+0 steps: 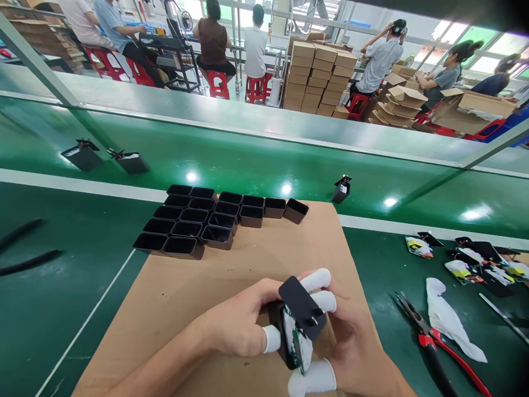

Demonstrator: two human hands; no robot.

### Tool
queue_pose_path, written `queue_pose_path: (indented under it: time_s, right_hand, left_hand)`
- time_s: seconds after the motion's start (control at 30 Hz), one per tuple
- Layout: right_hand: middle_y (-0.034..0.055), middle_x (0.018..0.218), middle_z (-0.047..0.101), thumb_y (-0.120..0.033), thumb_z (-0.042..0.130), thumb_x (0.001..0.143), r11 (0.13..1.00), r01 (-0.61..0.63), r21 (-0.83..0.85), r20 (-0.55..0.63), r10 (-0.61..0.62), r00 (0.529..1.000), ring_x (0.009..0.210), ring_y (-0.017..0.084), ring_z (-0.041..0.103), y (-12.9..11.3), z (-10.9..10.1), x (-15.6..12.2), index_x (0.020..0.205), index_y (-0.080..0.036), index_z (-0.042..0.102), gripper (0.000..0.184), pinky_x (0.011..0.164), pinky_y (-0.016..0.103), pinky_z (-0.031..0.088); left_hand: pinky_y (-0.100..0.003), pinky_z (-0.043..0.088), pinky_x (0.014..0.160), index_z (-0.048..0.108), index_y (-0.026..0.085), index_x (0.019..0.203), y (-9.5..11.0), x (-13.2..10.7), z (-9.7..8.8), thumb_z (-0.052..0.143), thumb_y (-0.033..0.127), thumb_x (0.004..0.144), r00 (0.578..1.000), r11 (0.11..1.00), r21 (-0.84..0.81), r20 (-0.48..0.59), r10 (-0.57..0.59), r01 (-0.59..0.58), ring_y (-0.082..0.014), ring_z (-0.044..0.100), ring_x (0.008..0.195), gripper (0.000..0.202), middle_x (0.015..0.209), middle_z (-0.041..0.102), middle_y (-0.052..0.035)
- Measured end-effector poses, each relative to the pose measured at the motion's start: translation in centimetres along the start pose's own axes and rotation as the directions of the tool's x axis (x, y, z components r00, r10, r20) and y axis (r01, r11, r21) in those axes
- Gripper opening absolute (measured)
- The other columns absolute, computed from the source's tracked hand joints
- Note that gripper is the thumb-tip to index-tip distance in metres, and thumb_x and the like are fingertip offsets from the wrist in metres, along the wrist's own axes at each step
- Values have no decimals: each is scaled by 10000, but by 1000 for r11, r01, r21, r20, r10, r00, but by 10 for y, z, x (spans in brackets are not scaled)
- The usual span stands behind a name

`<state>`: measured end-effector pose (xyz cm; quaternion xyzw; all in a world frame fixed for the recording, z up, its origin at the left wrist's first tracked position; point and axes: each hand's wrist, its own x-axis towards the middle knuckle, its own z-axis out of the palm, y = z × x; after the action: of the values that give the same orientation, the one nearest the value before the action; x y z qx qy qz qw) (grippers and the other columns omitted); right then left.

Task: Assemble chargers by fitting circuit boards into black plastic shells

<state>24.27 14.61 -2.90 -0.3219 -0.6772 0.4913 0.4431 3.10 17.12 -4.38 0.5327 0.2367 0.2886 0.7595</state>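
Note:
Over the cardboard sheet (198,298), my left hand (243,320) grips a black plastic case (285,347) from its left side. Its thumb wears a white finger cot. My right hand (347,336), with white finger cots on its thumb and two fingers, is closed around a circuit board (303,347) with white filler. A flat black cover plate (300,300) with small metal prongs is joined to this board. The board sits partly inside the mouth of the case, tilted. Where the right fingertips press behind the plate is hidden.
Rows of open black cases (192,215) stand at the sheet's far left. Pliers (430,336), a white cloth-like piece (446,320) and several circuit boards (475,264) lie right. Filled cases (341,190) stand farther back. Black cables (28,262) lie left. People sit beyond.

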Motion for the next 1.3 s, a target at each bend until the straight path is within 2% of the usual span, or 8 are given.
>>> queue_pose_path:
  time_s: [0.2, 0.3, 0.47, 0.6, 0.73, 0.83, 1.0, 1.3]
  right_hand:
    - [59, 1182, 679, -599, 1063, 569, 993, 59, -100, -35, -62, 997, 1054, 287, 706, 5, 0, -2, 1335, -348, 733, 872, 907, 363, 655]
    - [75, 1231, 665, -641, 1010, 662, 977, 97, -192, -109, -120, 987, 1116, 304, 686, 9, -2, -7, 1395, -339, 691, 855, 961, 400, 646]
    - [123, 1324, 633, -464, 970, 803, 874, 260, -411, -103, -328, 939, 1180, 337, 652, 16, -6, -14, 1518, -281, 608, 822, 1030, 484, 605]
    - [129, 1332, 678, -250, 968, 799, 799, 308, -516, 9, -355, 935, 1205, 342, 687, 21, -10, -14, 1594, -274, 542, 903, 1047, 485, 611]
    - [86, 1303, 737, -217, 969, 790, 910, 165, -381, -127, -228, 965, 1141, 288, 747, 21, -12, -9, 1460, -321, 645, 751, 973, 389, 663]
    - [70, 1203, 761, -355, 996, 772, 998, -6, -69, -241, -10, 971, 1085, 277, 761, 23, -12, -4, 1329, -303, 710, 629, 935, 385, 674]
    - [101, 1117, 781, -500, 1021, 696, 935, -124, 331, -275, 221, 935, 1040, 287, 762, 30, -10, 4, 1135, -222, 756, 584, 951, 381, 656]
    - [85, 1011, 807, -644, 793, 909, 894, -352, 277, -269, 424, 865, 954, 257, 746, 21, -13, 11, 1033, -213, 774, 449, 888, 341, 614]
  left_hand:
    - [-290, 551, 737, 752, 244, 1198, -8, 2, -4, 788, 180, 699, 995, 970, -240, 94, -18, 40, -208, 678, 901, 504, 1077, 743, -43]
    - [-297, 564, 727, 743, 224, 1221, -18, 1, -7, 846, 325, 772, 997, 961, -277, 73, 7, 14, -197, 686, 852, 472, 1051, 751, -63]
    - [-348, 580, 918, 694, 283, 1383, -28, 1, -10, 856, 325, 840, 987, 945, -286, -85, 139, -158, -283, 700, 1207, 568, 1303, 736, -91]
    - [-443, 495, 1148, 663, 343, 1455, -24, 1, -9, 904, 369, 814, 979, 961, -234, -178, 105, -145, -326, 598, 1402, 686, 1472, 676, -67]
    - [-395, 559, 1023, 591, 319, 1502, -15, 0, -4, 852, 433, 904, 977, 976, -169, -189, 102, -134, -282, 688, 1218, 662, 1384, 709, -103]
    - [-351, 600, 889, 573, 283, 1497, -10, 1, -1, 791, 476, 957, 971, 964, -155, -134, 197, -217, -253, 718, 1084, 614, 1413, 681, -150]
    - [-307, 592, 875, 681, 220, 1303, -10, 5, 1, 861, 436, 913, 959, 981, -95, -247, 139, -166, -214, 709, 1008, 481, 1204, 739, -110]
    - [-298, 598, 710, 731, 161, 1013, -8, 13, 5, 869, 624, 844, 920, 998, -44, -392, 19, -39, -187, 697, 767, 512, 854, 727, -64]
